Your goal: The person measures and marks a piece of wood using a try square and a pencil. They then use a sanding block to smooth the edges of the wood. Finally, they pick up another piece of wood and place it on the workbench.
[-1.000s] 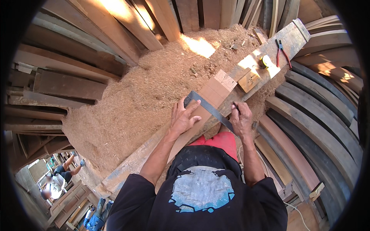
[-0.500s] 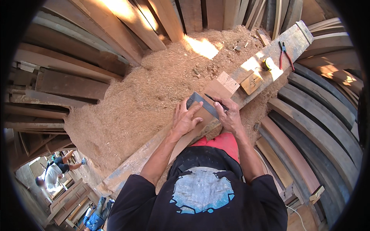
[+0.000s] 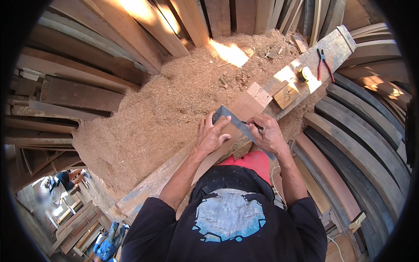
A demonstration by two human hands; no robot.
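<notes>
At frame centre, one metal square [image 3: 231, 118] lies on one short reddish board [image 3: 244, 107], its long blade running toward the lower right. The left hand [image 3: 211, 136], fingers spread, presses it flat; the right hand [image 3: 267, 133] pinches one pencil [image 3: 253, 125] against the blade's edge. Two pliers-like tools [image 3: 324, 63] lie upper right.

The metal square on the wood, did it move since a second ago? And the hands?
The right hand, gripping a pencil, slid up along the metal square toward its corner. The left hand stayed flat, pressing the square onto the small board. Square, long plank and pliers kept their places.
</notes>
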